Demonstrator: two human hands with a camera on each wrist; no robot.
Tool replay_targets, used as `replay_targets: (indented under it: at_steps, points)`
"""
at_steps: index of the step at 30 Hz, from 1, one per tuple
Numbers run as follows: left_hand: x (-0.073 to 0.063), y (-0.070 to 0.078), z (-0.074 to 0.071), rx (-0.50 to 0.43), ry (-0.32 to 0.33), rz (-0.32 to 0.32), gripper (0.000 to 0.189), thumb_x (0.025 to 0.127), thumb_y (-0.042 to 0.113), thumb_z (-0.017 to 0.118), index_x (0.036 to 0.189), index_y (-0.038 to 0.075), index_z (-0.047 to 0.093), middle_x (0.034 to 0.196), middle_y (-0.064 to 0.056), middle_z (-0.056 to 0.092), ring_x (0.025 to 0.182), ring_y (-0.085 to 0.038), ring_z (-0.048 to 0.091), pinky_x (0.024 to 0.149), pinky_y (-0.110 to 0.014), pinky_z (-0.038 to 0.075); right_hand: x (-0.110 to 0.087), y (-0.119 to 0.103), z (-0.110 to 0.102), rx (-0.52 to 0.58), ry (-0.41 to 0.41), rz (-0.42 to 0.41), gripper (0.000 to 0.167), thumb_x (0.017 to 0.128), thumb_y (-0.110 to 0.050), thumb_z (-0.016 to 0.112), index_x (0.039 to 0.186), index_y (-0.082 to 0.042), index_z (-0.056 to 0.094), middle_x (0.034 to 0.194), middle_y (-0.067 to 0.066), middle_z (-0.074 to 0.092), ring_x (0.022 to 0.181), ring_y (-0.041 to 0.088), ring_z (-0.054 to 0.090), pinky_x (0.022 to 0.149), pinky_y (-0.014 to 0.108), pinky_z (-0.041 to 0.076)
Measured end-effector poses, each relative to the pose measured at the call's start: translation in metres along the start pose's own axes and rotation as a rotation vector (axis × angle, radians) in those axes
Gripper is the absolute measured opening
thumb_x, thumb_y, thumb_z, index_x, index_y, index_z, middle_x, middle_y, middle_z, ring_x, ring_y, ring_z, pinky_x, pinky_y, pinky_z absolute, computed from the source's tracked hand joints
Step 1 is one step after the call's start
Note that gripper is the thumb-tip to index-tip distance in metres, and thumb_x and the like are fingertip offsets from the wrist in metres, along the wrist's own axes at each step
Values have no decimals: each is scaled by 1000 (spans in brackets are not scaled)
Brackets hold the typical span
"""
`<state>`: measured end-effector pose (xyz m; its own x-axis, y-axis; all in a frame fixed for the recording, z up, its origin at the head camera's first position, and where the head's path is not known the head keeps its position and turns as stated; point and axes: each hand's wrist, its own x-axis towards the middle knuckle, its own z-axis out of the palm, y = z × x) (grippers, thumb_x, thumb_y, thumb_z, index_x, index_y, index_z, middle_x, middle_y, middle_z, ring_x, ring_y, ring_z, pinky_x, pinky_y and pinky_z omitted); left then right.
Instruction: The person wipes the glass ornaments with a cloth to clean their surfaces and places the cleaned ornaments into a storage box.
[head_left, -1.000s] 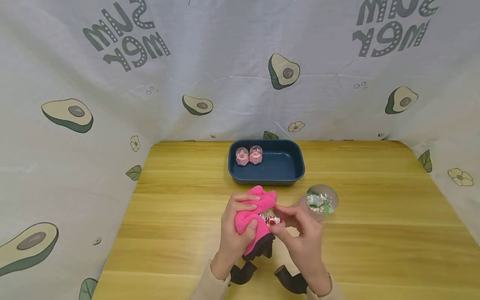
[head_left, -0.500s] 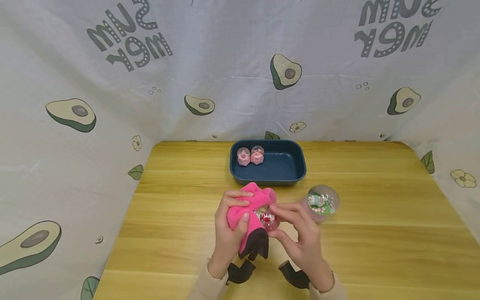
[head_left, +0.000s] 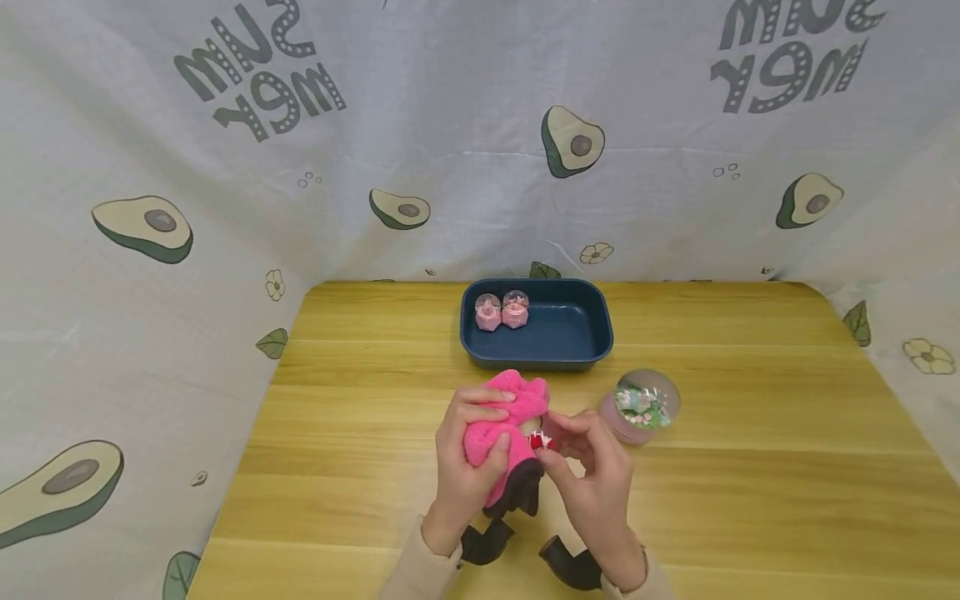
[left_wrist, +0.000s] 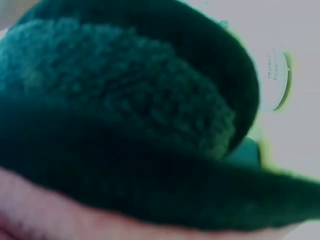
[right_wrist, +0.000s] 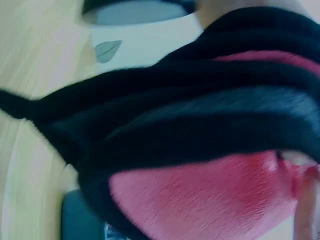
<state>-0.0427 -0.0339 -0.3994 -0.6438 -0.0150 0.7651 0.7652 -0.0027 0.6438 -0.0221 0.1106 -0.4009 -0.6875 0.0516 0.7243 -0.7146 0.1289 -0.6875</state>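
Left hand (head_left: 463, 462) gripped pink cloth (head_left: 480, 442) | right hand (head_left: 597, 471) pinched small globe (head_left: 537, 440) | risk: globe might have slipped and dropped, smooth dome, only pinch and bunched cloth holding

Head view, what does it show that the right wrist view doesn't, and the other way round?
Only the head view shows the large globe on the wooden table, plus avocado prints and grey lettering on the curtain.

Only the right wrist view shows the pink cloth's dark border as broad close-up folds, and a pale flat face on something dark and blurred.

Both show the pink cloth, table, curtain with a leaf print, and dark blue tray, apparently just its corner in the wrist view.
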Motion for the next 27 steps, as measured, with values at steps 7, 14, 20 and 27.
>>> replay_targets:
  at_steps: [7,14,20,27]
  points:
    - [1,1,-3,-35,59,-99,27,91,22,57,99,-3,52,109,-18,57,105,-26,57,84,-36,53,6,3,-6,96,-151,-102,44,90,-18,66,115,16,54,112,22,55,95,15,59,78,19,52]
    - [3,2,-4,-51,41,-90,26,91,22,57,99,-3,52,109,-19,57,105,-26,58,86,-36,53,16,2,-2,-45,-103,-320,40,91,-24,63,106,14,61,94,24,57,84,17,58,77,16,49]
    - [1,0,0,-13,39,-24,25,92,22,56,99,-2,52,108,-19,56,103,-27,58,85,-36,52,8,6,3,-67,-25,-243,48,91,-28,63,100,20,57,80,20,52,73,12,55,75,16,52]
    - [-1,-2,2,54,33,39,28,91,26,57,98,-1,52,108,-18,57,100,-29,59,83,-36,54,-2,7,5,-104,27,-26,51,89,-34,64,98,16,57,78,15,56,71,4,59,64,14,52]
